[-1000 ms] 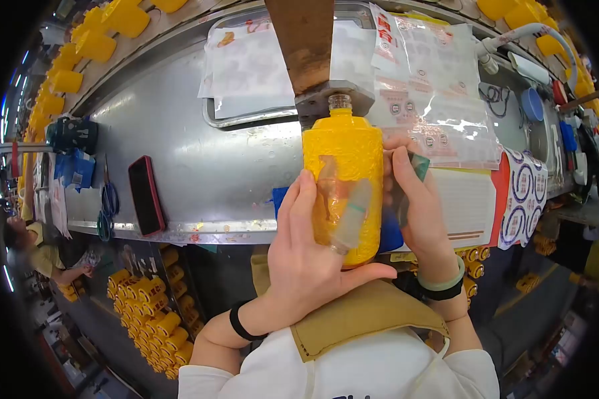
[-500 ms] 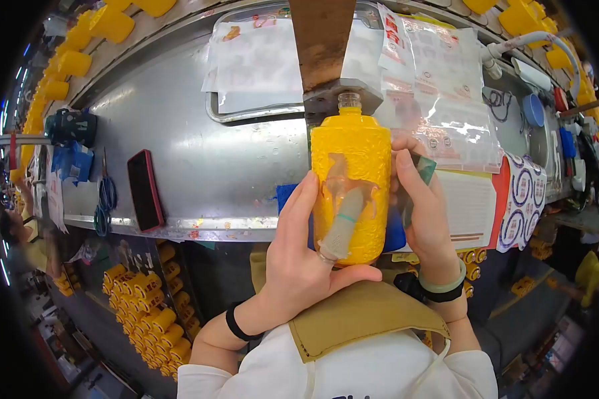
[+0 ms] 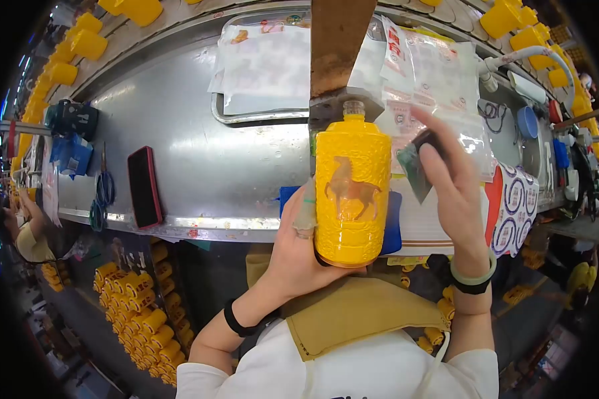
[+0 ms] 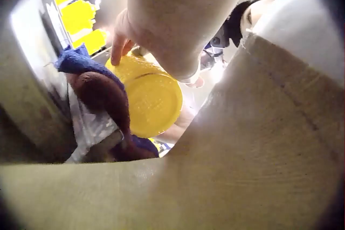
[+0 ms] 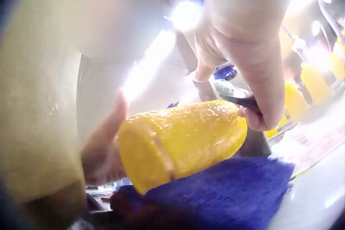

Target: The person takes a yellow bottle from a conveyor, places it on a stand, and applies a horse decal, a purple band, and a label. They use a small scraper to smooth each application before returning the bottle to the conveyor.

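A yellow embossed bottle with a clear glass neck leans away from the body, its neck at a dark plate under a wooden beam. A reddish-brown horse picture is on its front. The left hand holds the bottle from its left side and base; one finger wears a pale finger cot. In the left wrist view the round bottle base faces the camera. Beside the bottle's right shoulder, the right hand pinches a flat, dark-green, scraper-like piece. Blue cloth lies below the bottle.
A tray with white sheets stands behind the beam, clear printed film to its right. A phone and scissors lie left. Round-patterned label sheets are right. Several yellow bottles are stacked below left.
The left finger with the cot has moved off the horse picture to the bottle's left edge. The right hand has swung away rightward from the bottle's side, still pinching the green piece.
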Motion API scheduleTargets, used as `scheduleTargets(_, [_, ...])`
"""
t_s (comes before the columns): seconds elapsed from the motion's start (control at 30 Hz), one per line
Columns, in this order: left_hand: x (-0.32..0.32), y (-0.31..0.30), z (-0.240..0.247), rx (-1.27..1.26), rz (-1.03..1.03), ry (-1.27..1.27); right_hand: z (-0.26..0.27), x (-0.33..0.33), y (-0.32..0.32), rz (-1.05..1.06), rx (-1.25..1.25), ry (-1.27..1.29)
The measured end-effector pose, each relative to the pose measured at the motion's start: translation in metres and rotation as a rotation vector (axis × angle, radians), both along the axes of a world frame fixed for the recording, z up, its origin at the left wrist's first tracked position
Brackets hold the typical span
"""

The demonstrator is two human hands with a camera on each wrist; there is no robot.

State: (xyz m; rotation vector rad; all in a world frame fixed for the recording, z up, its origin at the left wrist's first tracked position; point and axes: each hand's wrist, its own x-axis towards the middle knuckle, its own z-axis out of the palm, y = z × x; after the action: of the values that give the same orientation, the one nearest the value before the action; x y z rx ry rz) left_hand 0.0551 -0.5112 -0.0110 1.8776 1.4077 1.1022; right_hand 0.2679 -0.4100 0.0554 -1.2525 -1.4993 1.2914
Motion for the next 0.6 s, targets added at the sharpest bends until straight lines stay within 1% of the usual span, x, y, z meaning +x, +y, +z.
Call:
scheduleTargets(0.07, [0.004,-0.006,-0.01,0.015,0.079,-0.099,0.01,0.0,0.011,0.082,0.442,-0.295])
scheduleTargets(0.1, [0.004,-0.006,-0.009,0.018,0.081,-0.104,0.019,-0.003,0.009,0.085,0.445,-0.299])
scheduleTargets(0.17, [0.005,-0.006,-0.005,0.081,0.093,-0.097,0.035,-0.014,0.004,0.235,0.438,-0.41])
scheduleTargets(0.2, [0.004,-0.006,-0.003,0.083,0.09,-0.099,0.035,-0.017,0.003,0.232,0.44,-0.413])
scheduleTargets(0.27, [0.002,-0.007,-0.001,0.087,0.099,-0.12,0.03,-0.025,0.006,0.382,0.66,-0.515])
scheduleTargets(0.3, [0.003,-0.008,-0.001,0.086,0.094,-0.121,0.028,-0.028,0.011,0.257,0.741,-0.539])
scheduleTargets(0.33, [0.004,-0.008,-0.003,0.08,0.124,-0.15,0.033,-0.028,0.025,0.21,0.849,-0.542])
scheduleTargets(0.4, [0.005,-0.007,-0.003,0.08,0.15,-0.178,0.026,-0.02,0.039,0.148,1.076,-0.604])
scheduleTargets(0.43, [0.004,-0.007,-0.002,0.101,0.136,-0.159,0.016,-0.015,0.033,0.142,1.078,-0.607])
scheduleTargets(0.5, [0.002,-0.008,-0.007,0.124,0.12,-0.14,-0.004,-0.006,0.01,0.396,1.241,-0.465])
scheduleTargets(0.53, [0.002,-0.009,-0.018,0.098,0.106,-0.221,-0.005,-0.006,-0.005,0.391,1.243,-0.467])
scheduleTargets(0.57, [0.002,-0.008,-0.024,0.071,0.091,-0.303,-0.005,-0.008,-0.022,0.512,1.195,-0.325])
scheduleTargets(0.6, [0.001,-0.008,-0.021,0.073,0.088,-0.302,-0.005,-0.008,-0.03,0.631,1.14,-0.179])
